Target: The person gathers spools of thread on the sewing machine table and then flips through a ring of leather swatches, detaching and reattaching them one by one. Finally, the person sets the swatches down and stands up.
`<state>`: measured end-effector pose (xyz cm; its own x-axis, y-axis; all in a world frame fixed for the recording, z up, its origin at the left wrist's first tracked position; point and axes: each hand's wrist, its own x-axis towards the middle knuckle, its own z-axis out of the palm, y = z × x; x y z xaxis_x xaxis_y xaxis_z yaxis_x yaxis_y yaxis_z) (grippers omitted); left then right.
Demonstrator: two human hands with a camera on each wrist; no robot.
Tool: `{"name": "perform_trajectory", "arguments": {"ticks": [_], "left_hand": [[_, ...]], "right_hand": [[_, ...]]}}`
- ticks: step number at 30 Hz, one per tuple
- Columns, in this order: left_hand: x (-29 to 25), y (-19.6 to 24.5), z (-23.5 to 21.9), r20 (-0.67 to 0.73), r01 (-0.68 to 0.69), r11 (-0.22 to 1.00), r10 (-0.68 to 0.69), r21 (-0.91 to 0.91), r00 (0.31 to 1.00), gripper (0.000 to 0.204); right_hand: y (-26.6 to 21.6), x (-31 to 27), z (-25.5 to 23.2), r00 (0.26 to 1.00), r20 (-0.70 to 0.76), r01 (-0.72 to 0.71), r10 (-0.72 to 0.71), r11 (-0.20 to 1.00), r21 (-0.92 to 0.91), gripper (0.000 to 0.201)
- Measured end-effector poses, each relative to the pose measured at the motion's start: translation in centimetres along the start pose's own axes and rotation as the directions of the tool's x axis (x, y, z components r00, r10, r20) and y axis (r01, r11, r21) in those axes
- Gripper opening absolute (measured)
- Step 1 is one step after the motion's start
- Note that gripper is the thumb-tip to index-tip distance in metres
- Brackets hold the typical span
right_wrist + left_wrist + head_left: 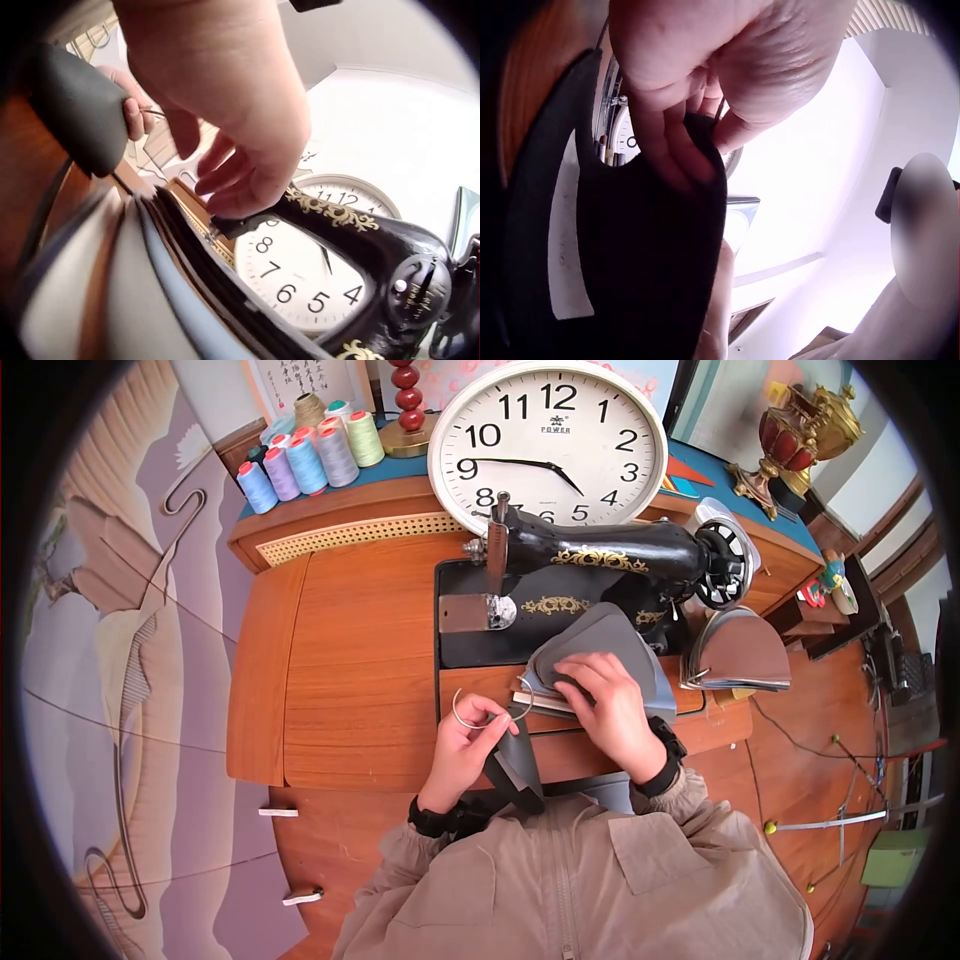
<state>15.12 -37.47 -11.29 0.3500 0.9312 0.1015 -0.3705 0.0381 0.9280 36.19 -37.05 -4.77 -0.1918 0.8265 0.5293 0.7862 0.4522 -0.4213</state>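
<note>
My left hand [465,745] pinches a thin metal ring [457,712], which shows a gap at its top. A dark grey swatch [515,765] hangs at the same fingers; in the left wrist view this dark swatch [652,255] fills much of the frame beside the hand. My right hand [612,710] rests over a stack of grey, rounded swatches [600,635] in front of the sewing machine, fingers loosely bent. From the right wrist, the swatches' layered edges [161,262] show grey, brown and light blue below my right fingers [232,180].
A black sewing machine [620,550] with gold ornament stands behind the stack. At the right lies a second pile of brown swatches [745,650]. A big wall clock [550,435], thread spools [305,460] and a red-and-gold ornament [790,445] line the back of the wooden table [350,660].
</note>
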Motion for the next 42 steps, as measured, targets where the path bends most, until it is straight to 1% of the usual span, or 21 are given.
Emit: {"name": "perform_trajectory", "arguments": {"ticks": [1, 4, 7, 11, 13, 14, 16, 17, 19, 21, 24, 26, 27, 29, 32, 33, 35, 36, 38, 41, 42], "left_hand": [[0.0, -0.1, 0.0, -0.035, 0.005, 1.0, -0.005, -0.005, 0.999, 0.005], [0.1, -0.1, 0.1, -0.06, 0.004, 1.0, -0.004, -0.013, 0.998, 0.005], [0.1, 0.0, 0.1, -0.072, 0.017, 0.999, -0.019, -0.029, 0.997, 0.005], [0.1, 0.1, 0.1, -0.049, 0.019, 0.999, -0.021, -0.048, 0.999, 0.004], [0.0, 0.5, 0.2, 0.056, 0.116, 0.993, -0.115, -0.009, 0.992, 0.005], [0.0, 0.5, 0.3, 0.058, 0.115, 0.993, -0.115, -0.006, 0.992, 0.005], [0.1, 0.4, 0.6, 0.181, 0.097, 0.995, -0.096, 0.002, 0.979, 0.005], [0.0, 0.4, 0.5, 0.179, 0.097, 0.995, -0.096, 0.005, 0.979, 0.005], [0.0, 0.4, 0.5, 0.188, 0.108, 0.994, -0.104, -0.01, 0.977, 0.006], [-0.1, 0.4, 0.5, 0.176, 0.118, 0.993, -0.112, -0.026, 0.978, 0.006], [-0.2, 0.5, 0.5, 0.164, 0.136, 0.99, -0.129, -0.034, 0.978, 0.008], [-0.2, 0.5, 0.5, 0.163, 0.142, 0.99, -0.137, -0.023, 0.977, 0.009], [-0.3, 0.4, 0.5, 0.16, 0.146, 0.989, -0.138, -0.039, 0.977, 0.01], [-0.3, 0.4, 0.5, 0.16, 0.149, 0.988, -0.139, -0.052, 0.977, 0.01], [-0.3, 0.3, 0.5, 0.154, 0.17, 0.983, -0.158, -0.07, 0.975, 0.01], [-0.3, 0.3, 0.5, 0.165, 0.167, 0.984, -0.156, -0.055, 0.974, 0.01], [-0.3, 0.2, 0.4, 0.178, 0.16, 0.986, -0.151, -0.04, 0.972, 0.009], [-0.3, 0.2, 0.4, 0.187, 0.167, 0.985, -0.156, -0.046, 0.97, 0.009], [-0.4, 0.3, 0.3, 0.196, 0.173, 0.984, -0.159, -0.052, 0.968, 0.009], [-0.4, 0.2, 0.3, 0.132, 0.17, 0.978, -0.155, -0.117, 0.979, 0.008], [-0.2, 0.0, 0.5, 0.133, 0.088, 0.985, -0.068, -0.147, 0.989, 0.007]], "right_hand": [[0.6, -0.1, 0.0, 1.0, 0.003, 0.003, -0.003, 1.0, 0.001, 0.021], [1.5, -0.2, -0.1, 0.986, 0.155, -0.061, 0.054, 0.997, 0.04, 0.02], [2.1, -0.2, -0.1, 0.98, 0.185, -0.091, 0.073, 0.992, 0.089, 0.016], [2.3, -0.1, -0.2, 0.988, 0.146, -0.077, 0.058, 0.989, 0.128, 0.014], [2.4, -0.3, -0.1, 0.99, 0.102, -0.113, 0.099, 0.983, 0.141, 0.014], [2.0, -0.5, -0.2, 0.99, 0.098, -0.113, 0.1, 0.983, 0.142, 0.014], [0.6, -1.0, -0.6, 0.941, 0.115, -0.338, 0.319, 0.858, 0.387, 0.015], [0.3, -1.1, -0.7, 0.941, 0.116, -0.337, 0.317, 0.857, 0.39, 0.015], [-0.3, -1.3, -1.0, 0.92, 0.24, -0.391, 0.311, 0.782, 0.486, 0.017], [-0.3, -1.7, -0.7, 0.92, 0.255, -0.389, 0.297, 0.762, 0.518, 0.016], [-0.6, -1.9, -0.8, 0.94, 0.239, -0.34, 0.242, 0.708, 0.619, 0.013], [-0.9, -1.5, -1.5, 0.988, 0.122, -0.144, 0.095, 0.851, 0.504, 0.011], [-0.9, -1.4, -1.7, 0.988, 0.119, -0.142, 0.094, 0.852, 0.505, 0.011], [-0.7, -1.4, -2.2, 0.991, 0.086, 0.066, -0.1, 0.94, 0.335, 0.018], [-0.9, -1.7, -2.8, 0.978, 0.065, 0.18, -0.196, 0.963, 0.2, 0.03], [-0.9, -1.8, -2.9, 0.978, 0.062, 0.181, -0.197, 0.963, 0.198, 0.03], [-0.9, -2.0, -3.0, 0.948, 0.056, 0.309, -0.313, 0.949, 0.059, 0.035], [-0.9, -2.0, -3.2, 0.948, 0.054, 0.311, -0.314, 0.949, 0.057, 0.035], [-1.1, -2.2, -3.6, 0.917, 0.115, 0.39, -0.383, 0.919, -0.052, 0.036], [-1.9, -2.5, -3.8, 0.913, 0.162, 0.378, -0.374, 0.926, 0.007, 0.032], [-2.1, -2.6, -3.7, 0.913, 0.16, 0.379, -0.375, 0.925, 0.006, 0.032]]}}
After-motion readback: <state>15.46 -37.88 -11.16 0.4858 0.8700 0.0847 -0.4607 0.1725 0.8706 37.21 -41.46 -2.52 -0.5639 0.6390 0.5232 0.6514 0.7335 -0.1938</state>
